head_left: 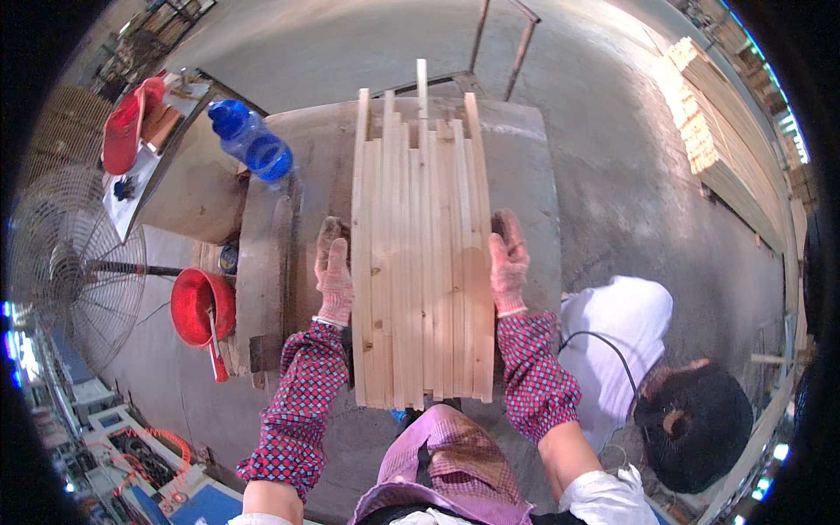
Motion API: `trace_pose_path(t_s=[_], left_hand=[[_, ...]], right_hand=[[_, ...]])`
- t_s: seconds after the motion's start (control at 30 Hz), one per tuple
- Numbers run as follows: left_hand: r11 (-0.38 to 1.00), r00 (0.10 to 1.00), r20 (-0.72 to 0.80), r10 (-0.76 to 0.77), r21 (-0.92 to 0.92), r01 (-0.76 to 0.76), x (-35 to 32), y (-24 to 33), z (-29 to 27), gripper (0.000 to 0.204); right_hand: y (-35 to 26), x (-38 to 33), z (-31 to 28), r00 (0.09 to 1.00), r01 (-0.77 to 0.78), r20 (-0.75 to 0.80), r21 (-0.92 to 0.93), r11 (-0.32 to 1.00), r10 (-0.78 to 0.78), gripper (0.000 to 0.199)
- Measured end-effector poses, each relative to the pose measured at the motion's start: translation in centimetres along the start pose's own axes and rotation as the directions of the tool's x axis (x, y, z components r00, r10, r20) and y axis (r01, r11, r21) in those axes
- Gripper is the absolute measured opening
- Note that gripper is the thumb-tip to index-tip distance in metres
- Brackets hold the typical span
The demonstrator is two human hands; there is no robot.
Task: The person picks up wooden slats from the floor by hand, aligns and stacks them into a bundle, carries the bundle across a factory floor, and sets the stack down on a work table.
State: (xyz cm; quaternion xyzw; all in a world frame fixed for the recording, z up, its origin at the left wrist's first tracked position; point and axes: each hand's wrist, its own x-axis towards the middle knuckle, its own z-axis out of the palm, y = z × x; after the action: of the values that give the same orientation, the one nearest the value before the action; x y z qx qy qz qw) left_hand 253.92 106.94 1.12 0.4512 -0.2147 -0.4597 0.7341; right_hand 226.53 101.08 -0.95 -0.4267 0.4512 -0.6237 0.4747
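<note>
A bundle of long pale wooden strips (424, 262) lies side by side on the grey worktable (529, 192), pointing away from me. Their far ends are uneven, with several sticking out beyond the others. The near ends overhang the table's front edge. My left hand (334, 273), in a pinkish knit work glove, stands against the bundle's left side with its fingers stretched out. Opposite it, my right hand (508, 262), gloved alike, is at the right side, fingers straight and palm toward the wood. Neither hand has its fingers wrapped round a strip.
A blue plastic bottle (251, 142) lies at the table's far left. Left of the table are a red scoop-like container (205, 306), a caged fan (74, 262) and a red object (131, 127). A person in white (617, 341) is close by my right arm. Stacked timber (726, 131) stands far right.
</note>
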Motion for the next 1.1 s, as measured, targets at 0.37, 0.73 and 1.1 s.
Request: trace_pose_path(t_s=[0.37,0.73,1.1], left_hand=[[0.729,0.758,0.11,-0.643,0.391,0.562,-0.3,3.4,0.9,0.049],[0.755,0.818,0.149,-0.556,0.502,0.422,-5.1,15.5,-2.7,0.072],[0.943,0.974,0.193,-0.116,0.329,0.047,-18.1,32.3,-16.3,0.078]], right_hand=[[7.6,0.0,-8.8,0.809,0.086,0.556,-0.432,0.898,0.191,0.041],[-2.0,-9.0,1.9,0.88,-0.041,0.436,-0.322,0.946,0.187,0.028],[-9.9,-20.6,22.2,0.754,-0.06,0.655,-0.01,0.998,0.052,0.028]])
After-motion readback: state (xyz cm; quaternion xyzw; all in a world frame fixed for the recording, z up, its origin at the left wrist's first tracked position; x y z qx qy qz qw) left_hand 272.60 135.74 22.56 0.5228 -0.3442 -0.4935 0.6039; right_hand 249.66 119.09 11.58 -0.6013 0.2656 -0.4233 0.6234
